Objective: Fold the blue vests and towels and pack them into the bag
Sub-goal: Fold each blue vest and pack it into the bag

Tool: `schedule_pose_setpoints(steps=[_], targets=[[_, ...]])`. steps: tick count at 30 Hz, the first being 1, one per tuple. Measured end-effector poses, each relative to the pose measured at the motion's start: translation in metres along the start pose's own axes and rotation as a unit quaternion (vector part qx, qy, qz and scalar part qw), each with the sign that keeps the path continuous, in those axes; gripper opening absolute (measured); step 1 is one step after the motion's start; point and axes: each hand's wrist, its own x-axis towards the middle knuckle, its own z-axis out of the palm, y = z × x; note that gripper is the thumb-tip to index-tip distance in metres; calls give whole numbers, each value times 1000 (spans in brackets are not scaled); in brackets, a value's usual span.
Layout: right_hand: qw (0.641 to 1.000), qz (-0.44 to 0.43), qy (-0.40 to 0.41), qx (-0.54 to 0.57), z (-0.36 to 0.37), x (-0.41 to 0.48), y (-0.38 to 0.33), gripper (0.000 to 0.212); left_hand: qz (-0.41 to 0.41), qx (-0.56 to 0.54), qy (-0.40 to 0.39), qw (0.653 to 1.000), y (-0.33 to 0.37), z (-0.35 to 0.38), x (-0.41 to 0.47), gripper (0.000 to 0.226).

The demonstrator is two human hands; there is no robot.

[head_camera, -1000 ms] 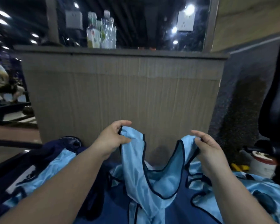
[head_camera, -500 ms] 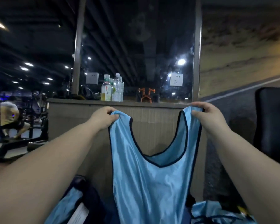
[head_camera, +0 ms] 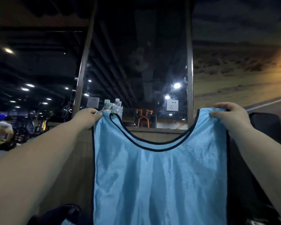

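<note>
A light blue vest (head_camera: pixel 159 179) with dark trim hangs flat and spread out in front of me, its neckline facing up. My left hand (head_camera: pixel 88 116) pinches its left shoulder strap. My right hand (head_camera: pixel 227 116) grips the right shoulder strap. Both arms are stretched forward at about chest height. A dark bag (head_camera: pixel 60 215) shows at the bottom left, mostly hidden by the vest and my left arm.
A wood-panelled counter (head_camera: pixel 81 156) stands right behind the vest, with several water bottles (head_camera: pixel 113 108) on its top. A mirror panel (head_camera: pixel 139 70) rises above it. A black chair back (head_camera: pixel 269 127) is at the right. A person sits far left.
Both hands have lifted the vest from the pile up to chest height and pulled the shoulder straps further apart, so it now hangs spread flat. The camera has tilted upward.
</note>
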Motion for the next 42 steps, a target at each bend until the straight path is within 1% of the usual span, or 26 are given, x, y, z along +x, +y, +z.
schedule_pose_setpoints(steps=[2, 6, 10, 13, 14, 16, 17, 20, 22, 24, 26, 29, 33, 35, 37, 39, 42], targets=[[1000, -2, -11, 1, 0, 0, -1, 21, 1, 5, -13, 1000, 4, 0, 1, 28], [997, -12, -79, -11, 2, -7, -6, 28, -8, 15, -42, 999, 15, 7, 3, 22], [991, -31, -128, -14, 8, -14, -11, 32, -31, -60, -62, 996, 24, 17, -2, 26], [986, -17, -168, -2, 8, -16, -12, 37, -73, -148, -91, 982, 22, 21, -9, 18], [985, -8, -174, 7, 9, -16, -12, 38, -81, -156, -103, 979, 23, 21, -10, 15], [983, 15, -182, 22, 10, -15, -12, 39, -68, -118, -123, 983, 21, 20, -9, 14], [981, 25, -189, 26, 11, -16, -13, 38, -53, -103, -124, 986, 19, 21, -7, 17], [982, 27, -189, -2, 17, -18, -11, 38, -22, -76, -107, 991, 14, 23, -6, 41], [985, 1, -171, -29, 23, -21, -13, 38, -16, -85, -97, 992, 15, 27, -8, 47], [986, -37, -148, -64, 32, -24, -14, 35, -26, -127, -97, 987, 20, 32, -9, 55], [981, -78, -137, -116, 43, -28, -17, 35, -34, -146, -97, 984, 26, 39, -12, 61], [964, -127, -145, -183, 60, -37, -21, 38, -51, -166, -101, 980, 40, 49, -14, 66], [931, -185, -184, -256, 76, -54, -28, 44, -61, -160, -124, 977, 60, 58, -19, 55], [912, -214, -198, -289, 82, -62, -31, 48, -78, -201, -146, 966, 65, 63, -20, 57], [897, -234, -212, -309, 88, -69, -34, 51, -81, -200, -156, 964, 69, 70, -22, 65], [889, -249, -220, -314, 95, -76, -35, 53, -79, -187, -147, 968, 75, 76, -22, 63], [894, -256, -209, -301, 105, -86, -35, 57, -69, -187, -133, 971, 84, 81, -23, 46]])
